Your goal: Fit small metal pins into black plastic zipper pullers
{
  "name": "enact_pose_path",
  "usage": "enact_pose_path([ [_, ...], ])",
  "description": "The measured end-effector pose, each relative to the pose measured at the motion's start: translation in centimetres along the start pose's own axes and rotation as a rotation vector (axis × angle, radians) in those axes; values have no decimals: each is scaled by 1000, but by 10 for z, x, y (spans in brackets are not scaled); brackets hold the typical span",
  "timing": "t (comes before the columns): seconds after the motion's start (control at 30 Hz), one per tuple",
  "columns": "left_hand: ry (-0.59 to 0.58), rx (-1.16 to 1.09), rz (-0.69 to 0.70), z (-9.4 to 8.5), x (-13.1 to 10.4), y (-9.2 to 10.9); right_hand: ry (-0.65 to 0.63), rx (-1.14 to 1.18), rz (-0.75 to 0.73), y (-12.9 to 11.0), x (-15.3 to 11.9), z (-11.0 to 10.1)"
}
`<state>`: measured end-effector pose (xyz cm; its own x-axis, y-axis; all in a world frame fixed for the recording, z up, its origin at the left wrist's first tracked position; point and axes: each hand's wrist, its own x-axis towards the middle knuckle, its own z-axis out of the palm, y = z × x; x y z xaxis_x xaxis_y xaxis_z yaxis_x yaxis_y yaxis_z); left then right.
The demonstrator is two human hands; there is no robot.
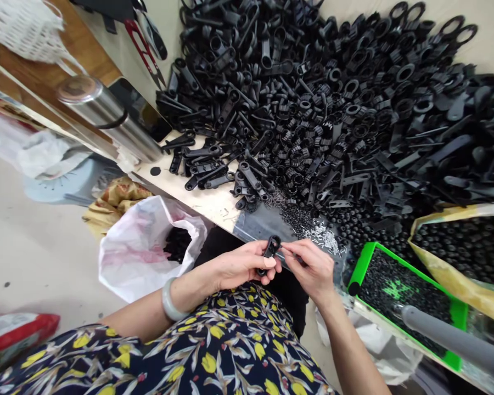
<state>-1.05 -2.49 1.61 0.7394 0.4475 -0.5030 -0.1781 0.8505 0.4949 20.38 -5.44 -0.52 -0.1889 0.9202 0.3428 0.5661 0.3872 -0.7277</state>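
Observation:
My left hand point(251, 262) is closed around a black plastic part point(273, 245) shaped like a short lever with a ring at its upper end. The thumb lies across its middle. At that ring my right hand point(310, 266) pinches with thumb and forefinger; whatever sits between those fingertips is too small to make out. Both hands are above my lap, at the near edge of the table. Just beyond them lie small silver pins point(324, 237) and tiny black pieces point(298, 218). Similar black lever parts point(209, 167) lie to the left.
A large heap of black plastic parts point(313, 104) covers the table. On the right are a green tray point(364, 260) and a yellow bag point(456, 269) of black beads. A steel flask point(115, 120), red-handled scissors point(142, 46) and a white bag point(132, 247) are on the left.

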Motion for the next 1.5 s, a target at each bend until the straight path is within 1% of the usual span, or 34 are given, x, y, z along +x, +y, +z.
enact_pose_path([
  [0.13,26,-2,15,-2,0,-1,-48,-90,-97,0,3,3],
  [0.33,47,-2,19,-1,2,-1,-39,-201,-228,-2,2,2],
  [0.5,63,47,32,1,4,-2,-108,-289,-327,3,-3,0],
  [0.63,59,41,57,0,6,-2,-144,-334,-402,5,-3,-2],
  [0.73,35,48,62,-1,7,-3,-172,-309,-384,4,-4,-3],
  [0.87,11,102,87,-3,7,-5,-187,-233,-318,2,-7,-1],
  [0.97,58,242,115,-5,8,-9,-197,-186,-278,0,-8,2],
  [1.1,103,417,176,-10,13,-17,-210,-193,-247,-2,-8,3],
  [1.23,152,427,276,-12,17,-23,-229,-256,-252,-4,-9,5],
  [1.33,142,414,298,-12,17,-22,-226,-274,-244,-5,-10,4],
  [1.5,120,395,275,-11,15,-16,-162,-126,-52,-11,-6,-8],
])
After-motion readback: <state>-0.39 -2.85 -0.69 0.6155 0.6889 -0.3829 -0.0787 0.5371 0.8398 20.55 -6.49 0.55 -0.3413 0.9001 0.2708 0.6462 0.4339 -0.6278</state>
